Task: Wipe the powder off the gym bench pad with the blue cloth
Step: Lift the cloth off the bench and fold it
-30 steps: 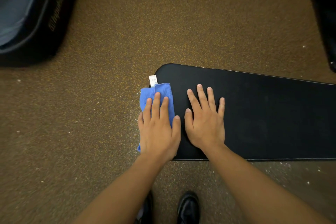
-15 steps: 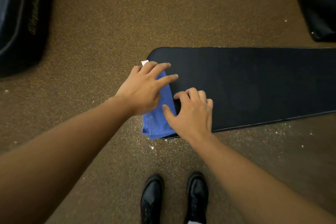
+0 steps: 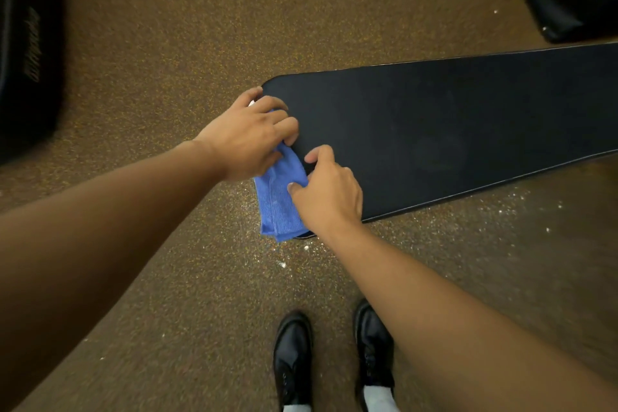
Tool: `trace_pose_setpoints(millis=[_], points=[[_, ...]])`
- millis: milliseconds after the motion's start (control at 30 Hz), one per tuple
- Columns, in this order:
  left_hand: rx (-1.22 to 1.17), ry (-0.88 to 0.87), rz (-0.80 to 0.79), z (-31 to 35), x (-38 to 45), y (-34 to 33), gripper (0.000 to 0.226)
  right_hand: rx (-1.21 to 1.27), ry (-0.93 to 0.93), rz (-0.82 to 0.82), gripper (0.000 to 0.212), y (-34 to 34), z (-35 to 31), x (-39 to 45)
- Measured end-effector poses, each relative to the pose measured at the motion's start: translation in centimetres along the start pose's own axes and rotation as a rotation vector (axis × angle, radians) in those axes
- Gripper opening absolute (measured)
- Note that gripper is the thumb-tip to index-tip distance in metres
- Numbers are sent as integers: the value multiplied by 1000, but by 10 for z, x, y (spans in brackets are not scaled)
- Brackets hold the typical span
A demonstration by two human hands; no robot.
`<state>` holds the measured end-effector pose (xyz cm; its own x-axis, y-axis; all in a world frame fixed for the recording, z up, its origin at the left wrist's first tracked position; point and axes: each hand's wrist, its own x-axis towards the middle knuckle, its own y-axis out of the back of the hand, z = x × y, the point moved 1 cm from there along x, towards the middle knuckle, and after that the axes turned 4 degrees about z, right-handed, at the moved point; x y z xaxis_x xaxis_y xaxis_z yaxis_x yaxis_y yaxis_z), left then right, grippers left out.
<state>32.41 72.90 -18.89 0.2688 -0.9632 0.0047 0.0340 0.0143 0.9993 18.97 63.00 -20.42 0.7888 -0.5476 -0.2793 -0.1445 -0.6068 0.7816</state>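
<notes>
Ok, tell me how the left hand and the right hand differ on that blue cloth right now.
The left hand grips the blue cloth at its far end, by the bench pad tip; the right hand pinches its near side. The left hand bunches the cloth under curled fingers; the right hand's fingertips also rest on bare pad. Both hold the same cloth.

Gym bench pad (image 3: 451,130): long, black, matte, rounded at its left end, running up and to the right out of view; surface shows only faint smudges. Blue cloth (image 3: 279,201): folded, ribbed microfibre, draped over the pad's left end, lower corner hanging past the near edge. White powder specks (image 3: 495,202) scattered on floor along that edge.
</notes>
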Motion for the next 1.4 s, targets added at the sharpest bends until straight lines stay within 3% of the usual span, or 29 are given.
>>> trace_pose_setpoints(millis=[100, 267, 500, 667, 800, 900, 967, 1067, 1167, 1333, 1400], points=[[0, -55, -34, -4, 2, 6, 27, 120, -26, -45, 17, 6, 2, 1], [-142, -137, -159, -1, 14, 34, 29, 266, 2, -60, 11, 30, 10, -5], [-590, 7, -197, 41, 83, 64, 22, 471, 21, -118, 30, 124, 77, 11], [-890, 90, -235, 87, 152, 77, 20, 529, 50, 63, 34, 207, 138, 14], [-1124, 234, -174, 134, 215, 82, 17, 650, -75, 200, 32, 261, 196, 9], [-1260, 311, -241, 176, 261, 81, 26, 774, -204, 241, 29, 295, 242, 2], [-1228, 286, -311, 205, 293, 82, 34, 844, -275, 214, 29, 316, 272, -6], [-1156, 243, -354, 249, 337, 93, 27, 892, -318, 214, 35, 350, 308, -13], [-1157, 157, -354, 291, 382, 106, 29, 850, -313, 356, 41, 392, 342, -16], [-1282, 68, -227, 345, 457, 141, 26, 749, -272, 597, 31, 468, 381, -27], [-1232, 46, -207, 366, 487, 157, 24, 699, -274, 680, 28, 497, 391, -31]])
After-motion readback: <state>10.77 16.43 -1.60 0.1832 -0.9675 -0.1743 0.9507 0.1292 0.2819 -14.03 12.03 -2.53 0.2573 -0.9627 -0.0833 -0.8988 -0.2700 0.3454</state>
